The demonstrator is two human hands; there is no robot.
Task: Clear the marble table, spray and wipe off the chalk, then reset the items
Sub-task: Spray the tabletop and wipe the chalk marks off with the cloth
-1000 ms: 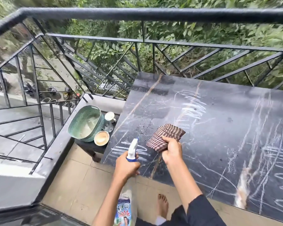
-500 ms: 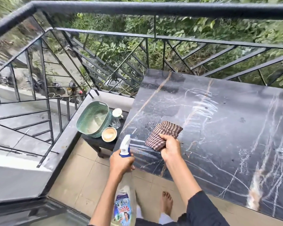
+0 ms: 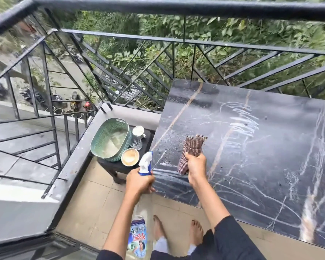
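Left hand [image 3: 139,182] clamped on spray bottle [image 3: 142,199], nozzle at the desk's [image 3: 270,166] near-left corner. Right hand [image 3: 195,168] clenched on checked cloth [image 3: 192,150], resting on wet marble, centre frame. Chalk scribbles [image 3: 240,121] remain beyond. Recommend wiping in overlapping strokes outward, re-spraying dry patches. Cleared basket [image 3: 110,140] and bowl [image 3: 130,157] sit left on a stool.

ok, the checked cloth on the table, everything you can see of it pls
The checked cloth looks like woven fabric in a brown-and-pale check, folded or bunched into a thick strip, with a short fringe at its far end. It lies on the dark marble table near the table's left edge, running away from the person. The right hand has its grip closed over the near end, covering part of it. Chalk marks streak the marble beside it. Whether it is wet cannot be told.
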